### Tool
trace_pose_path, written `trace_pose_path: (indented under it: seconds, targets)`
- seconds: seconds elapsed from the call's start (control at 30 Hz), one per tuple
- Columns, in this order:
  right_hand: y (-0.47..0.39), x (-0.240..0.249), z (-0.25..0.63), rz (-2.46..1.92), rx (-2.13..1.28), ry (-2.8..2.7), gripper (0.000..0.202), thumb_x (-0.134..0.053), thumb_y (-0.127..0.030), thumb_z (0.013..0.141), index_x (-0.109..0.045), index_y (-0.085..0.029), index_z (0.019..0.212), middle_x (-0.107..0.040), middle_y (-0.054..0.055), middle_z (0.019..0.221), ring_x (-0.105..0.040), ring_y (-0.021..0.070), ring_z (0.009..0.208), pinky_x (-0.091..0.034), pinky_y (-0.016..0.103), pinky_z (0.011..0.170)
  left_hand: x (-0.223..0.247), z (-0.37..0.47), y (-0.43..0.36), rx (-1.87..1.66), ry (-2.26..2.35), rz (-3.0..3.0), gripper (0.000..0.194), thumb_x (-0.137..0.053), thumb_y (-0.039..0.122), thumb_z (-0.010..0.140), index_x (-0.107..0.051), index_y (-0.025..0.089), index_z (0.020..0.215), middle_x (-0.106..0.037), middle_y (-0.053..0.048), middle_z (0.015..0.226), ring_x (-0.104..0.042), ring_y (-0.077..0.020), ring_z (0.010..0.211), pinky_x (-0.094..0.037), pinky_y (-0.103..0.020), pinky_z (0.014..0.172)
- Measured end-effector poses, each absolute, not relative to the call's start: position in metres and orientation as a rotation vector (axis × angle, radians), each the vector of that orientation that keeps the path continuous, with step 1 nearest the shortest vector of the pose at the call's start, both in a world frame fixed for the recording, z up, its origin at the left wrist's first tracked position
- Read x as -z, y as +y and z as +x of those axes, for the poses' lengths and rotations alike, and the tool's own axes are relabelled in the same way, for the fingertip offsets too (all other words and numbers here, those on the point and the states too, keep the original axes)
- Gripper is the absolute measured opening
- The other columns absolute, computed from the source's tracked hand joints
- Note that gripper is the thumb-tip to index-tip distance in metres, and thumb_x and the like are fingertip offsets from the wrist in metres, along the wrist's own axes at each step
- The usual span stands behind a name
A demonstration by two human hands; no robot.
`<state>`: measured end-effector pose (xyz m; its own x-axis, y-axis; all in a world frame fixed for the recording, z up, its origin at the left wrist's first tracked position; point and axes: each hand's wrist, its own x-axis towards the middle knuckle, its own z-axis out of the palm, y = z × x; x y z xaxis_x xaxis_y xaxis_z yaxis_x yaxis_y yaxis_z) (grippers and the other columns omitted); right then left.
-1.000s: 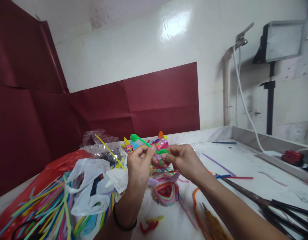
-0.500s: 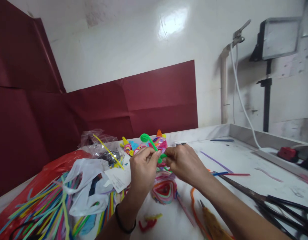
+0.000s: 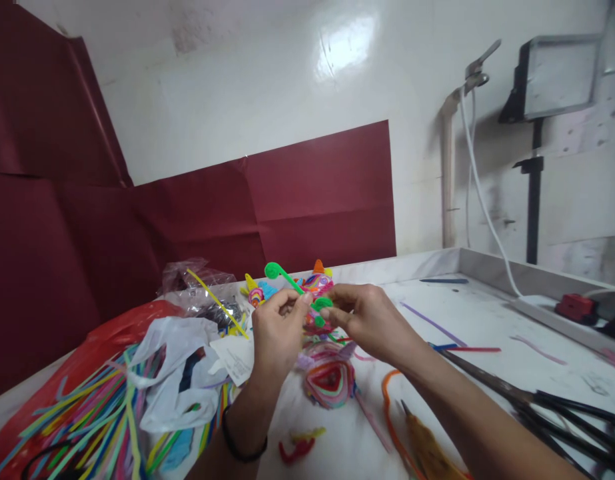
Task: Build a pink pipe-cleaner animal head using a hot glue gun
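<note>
A green pipe cleaner (image 3: 290,278) with curled ends is held up between both hands over the table. My left hand (image 3: 280,330) pinches its straight part between thumb and fingers. My right hand (image 3: 364,313) has thumb and fingertips closed on the smaller green coil at its lower end. Just below the hands lies a round piece of coiled pipe cleaners (image 3: 330,381) in pink, red and grey. Behind the hands, partly hidden, are several colourful coiled pieces (image 3: 319,283) with an orange tip.
At left, loose pipe cleaners (image 3: 94,413), a white plastic bag (image 3: 174,380) and a red bag (image 3: 130,320) are heaped. Black-handled scissors (image 3: 524,397) and a yellow-handled pointed tool (image 3: 422,440) lie at right. A power strip (image 3: 537,307) runs along the tray's raised edge.
The green pipe cleaner's upper coil has tipped to the left. My left hand has shifted slightly left, and my right fingers have turned so the lower coil shows more.
</note>
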<state>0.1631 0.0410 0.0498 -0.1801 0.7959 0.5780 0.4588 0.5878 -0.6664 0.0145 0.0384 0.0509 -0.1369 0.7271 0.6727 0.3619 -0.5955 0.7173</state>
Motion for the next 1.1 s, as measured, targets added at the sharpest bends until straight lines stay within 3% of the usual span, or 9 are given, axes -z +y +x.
trace_pose_path:
  seconds: [0.13, 0.23, 0.53, 0.73, 0.83, 0.97, 1.1]
  targets:
    - [0.045, -0.048, 0.159, -0.822, -0.941, -1.602, 0.018, -0.065, -0.036, 0.069, -0.065, -0.019, 0.073, -0.06, -0.001, 0.059, -0.053, 0.0136, 0.053, -0.039, 0.026, 0.05, -0.053, 0.014, 0.039, -1.771, 1.171, 1.699, 0.024, -0.067, 0.035, 0.073, -0.062, 0.017, 0.058, -0.05, 0.004, 0.047, -0.044, -0.0102, 0.047, -0.033, -0.021, 0.047]
    - [0.043, -0.05, 0.155, -0.803, -1.066, -1.528, 0.024, -0.068, -0.041, 0.065, -0.064, -0.018, 0.069, -0.06, 0.0, 0.057, -0.051, 0.0123, 0.05, -0.039, 0.026, 0.047, -0.053, 0.015, 0.038, -1.765, 1.151, 1.655, 0.022, -0.067, 0.035, 0.073, -0.063, 0.017, 0.061, -0.052, 0.004, 0.047, -0.046, -0.0104, 0.047, -0.035, -0.021, 0.047]
    - [0.051, -0.041, 0.159, -0.886, -0.787, -1.704, 0.02, -0.061, -0.033, 0.072, -0.06, -0.019, 0.057, -0.058, -0.001, 0.054, -0.048, 0.0117, 0.049, -0.037, 0.026, 0.048, -0.05, 0.014, 0.041, -1.768, 1.212, 1.781, 0.026, -0.067, 0.035, 0.074, -0.061, 0.017, 0.056, -0.049, 0.004, 0.048, -0.043, -0.01, 0.048, -0.032, -0.022, 0.049]
    - [0.047, -0.058, 0.181, -0.786, -0.893, -1.682, 0.034, -0.064, -0.049, 0.075, -0.071, -0.017, 0.085, -0.066, 0.001, 0.072, -0.055, 0.0139, 0.062, -0.039, 0.026, 0.053, -0.047, 0.013, 0.042, -1.43, 1.008, 1.616, 0.032, -0.07, 0.043, 0.072, -0.057, 0.017, 0.059, -0.049, 0.004, 0.048, -0.038, -0.0072, 0.044, -0.025, -0.021, 0.044]
    - [0.048, -0.063, 0.187, -0.769, -0.78, -1.613, 0.034, -0.065, -0.043, 0.077, -0.071, -0.017, 0.1, -0.071, 0.006, 0.092, -0.061, 0.0172, 0.076, -0.043, 0.028, 0.06, -0.045, 0.015, 0.041, -1.215, 0.844, 1.527, 0.036, -0.075, 0.046, 0.069, -0.057, 0.016, 0.062, -0.051, 0.003, 0.05, -0.038, -0.0059, 0.043, -0.023, -0.02, 0.044]
    - [0.052, -0.06, 0.19, -0.651, -0.62, -1.675, 0.033, -0.063, -0.032, 0.081, -0.067, -0.021, 0.112, -0.068, 0.008, 0.114, -0.062, 0.0196, 0.093, -0.048, 0.032, 0.072, -0.043, 0.017, 0.038, -1.024, 0.733, 1.474, 0.036, -0.076, 0.046, 0.069, -0.059, 0.015, 0.065, -0.052, 0.002, 0.053, -0.04, -0.0056, 0.044, -0.025, -0.02, 0.044]
    - [0.054, -0.061, 0.198, -0.575, -0.532, -1.783, 0.027, -0.058, -0.027, 0.086, -0.069, -0.021, 0.11, -0.069, 0.007, 0.109, -0.062, 0.0191, 0.099, -0.049, 0.033, 0.084, -0.043, 0.016, 0.035, -0.95, 0.71, 1.401, 0.035, -0.079, 0.045, 0.068, -0.063, 0.014, 0.067, -0.05, 0.002, 0.055, -0.039, -0.0054, 0.045, -0.025, -0.02, 0.044]
